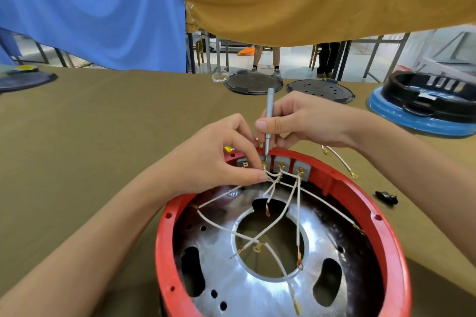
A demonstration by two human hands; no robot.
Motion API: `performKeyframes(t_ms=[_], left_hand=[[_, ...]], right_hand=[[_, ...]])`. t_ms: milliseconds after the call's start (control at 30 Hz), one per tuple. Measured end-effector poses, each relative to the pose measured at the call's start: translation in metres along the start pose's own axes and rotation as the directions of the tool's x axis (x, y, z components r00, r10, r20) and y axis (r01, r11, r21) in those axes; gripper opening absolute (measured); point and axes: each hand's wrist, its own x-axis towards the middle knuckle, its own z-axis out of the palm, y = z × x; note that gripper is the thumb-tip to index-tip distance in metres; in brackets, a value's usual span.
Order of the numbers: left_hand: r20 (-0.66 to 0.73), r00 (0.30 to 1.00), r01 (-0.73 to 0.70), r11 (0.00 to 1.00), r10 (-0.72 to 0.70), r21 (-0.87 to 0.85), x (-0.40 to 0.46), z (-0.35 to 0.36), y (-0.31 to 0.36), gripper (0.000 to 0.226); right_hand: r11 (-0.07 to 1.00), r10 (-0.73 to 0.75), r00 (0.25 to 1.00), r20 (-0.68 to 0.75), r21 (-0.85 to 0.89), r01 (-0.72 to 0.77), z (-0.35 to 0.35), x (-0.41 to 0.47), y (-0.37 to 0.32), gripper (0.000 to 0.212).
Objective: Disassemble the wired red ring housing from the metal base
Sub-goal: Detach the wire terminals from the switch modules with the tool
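Red ring housing (355, 183) sat on metal base (257, 288) at desk (103, 136) near edge, wires attached. Right hand (304, 121) grip clenched round screwdriver (269, 121), tip on terminal screw; left hand (219, 159) pinched white wire (273, 177). Next, probably: loosen, free lug.

White wires (273, 216) criss-cross ring (386, 216) opening; table (103, 136) left of ring free.

On the table (90, 136) the ring housing (391, 213) sits nearest around the metal base (257, 291), wires (298, 213) crossing inside it, two lids (253, 83) behind, and another housing (425, 108) far right.
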Motion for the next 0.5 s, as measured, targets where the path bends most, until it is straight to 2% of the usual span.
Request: performKeyframes(t_ms=[167,367,500], left_hand=[[-0.004,1.000,0.008,1.000,-0.008,0.005,-0.001,0.000,0.001,0.007],[-0.046,0.999,0.029,0.998,-0.026,0.063,-0.001,0.001,0.003,0.009],[-0.034,0.999,-0.010,0.998,0.012,0.060,-0.003,0.001,0.004,0.005]], right_hand=[[0.999,-0.045,0.999,-0.030,-0.004,0.044,0.002,-0.006,0.003,0.031],[0.956,-0.293,0.936,-0.196,-0.060,0.287,0.015,-0.024,0.008,0.028],[0.939,-0.342,0.913,-0.222,-0.111,0.325,0.020,-0.025,0.009,0.027]])
